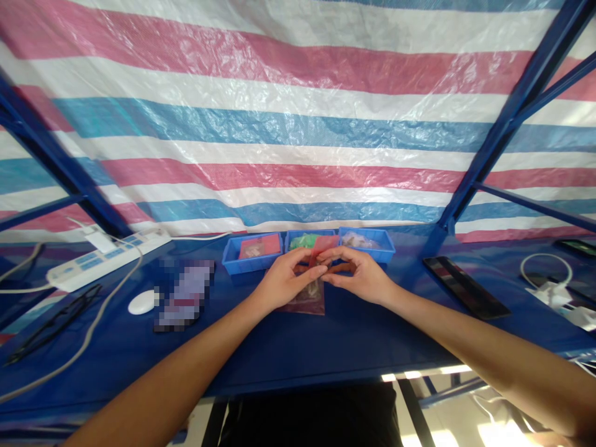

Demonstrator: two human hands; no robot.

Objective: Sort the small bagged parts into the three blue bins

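Observation:
My left hand (288, 277) and my right hand (357, 273) meet above the middle of the blue table. Between their fingertips is a small red see-through plastic bag (325, 244); both hands pinch it, though fingers cover much of it. Below my left hand a clear, pinkish flat bag (305, 306) lies on the table, with something dull inside that I cannot make out. Just behind my hands stand a left blue bin (230, 264) with a red packet, a middle blue bin (289, 236) with green material, and a right blue bin (387, 253) with whitish plastic.
On the left lie a white power strip (107, 257), a cable, black-framed glasses (51, 323), a white oval object (141, 302) and a blurred-out phone-like item (184, 298). To the right are a dark phone (465, 287) and white chargers (552, 292). Blue metal posts (493, 136) flank a striped tarp.

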